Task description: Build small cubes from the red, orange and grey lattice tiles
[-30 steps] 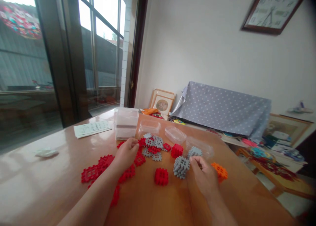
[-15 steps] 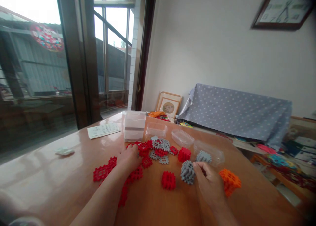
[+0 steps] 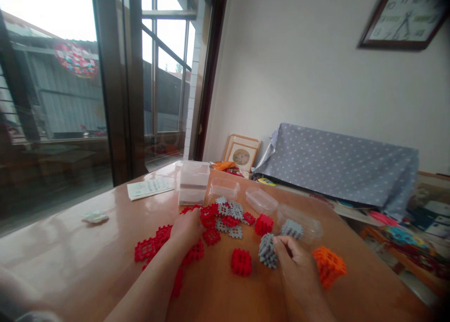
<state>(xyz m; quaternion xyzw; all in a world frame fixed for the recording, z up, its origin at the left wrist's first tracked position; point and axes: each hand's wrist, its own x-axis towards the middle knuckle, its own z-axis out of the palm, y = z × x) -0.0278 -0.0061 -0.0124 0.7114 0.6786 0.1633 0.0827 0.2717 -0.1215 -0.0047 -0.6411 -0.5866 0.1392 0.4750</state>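
My left hand [image 3: 187,228] reaches into a spread of red interlocking plastic tiles [image 3: 210,212]. Its fingers curl downward and closed, and the tips and anything in them are hidden behind the hand. Grey tiles [image 3: 235,210] lie mixed with the red ones just right of it. My right hand [image 3: 295,258] is closed, thumb and forefinger at the right side of a stack of grey tiles [image 3: 268,250], steadying it on the table. Stacked red tiles [image 3: 241,262] stand to the left, and another red stack [image 3: 264,224] sits behind. Right of the hand is an orange stack [image 3: 328,265].
Clear plastic containers [image 3: 261,200] line the back of the table, one with a second grey stack [image 3: 291,228] in front. A white box [image 3: 193,181] and a paper with writing [image 3: 150,187] are at the back left. A crumpled wrapper [image 3: 95,217] lies left.
The whole view has shifted slightly down and right. My left hand's fingers look more curled among the red tiles. My right hand stays at the grey stack.
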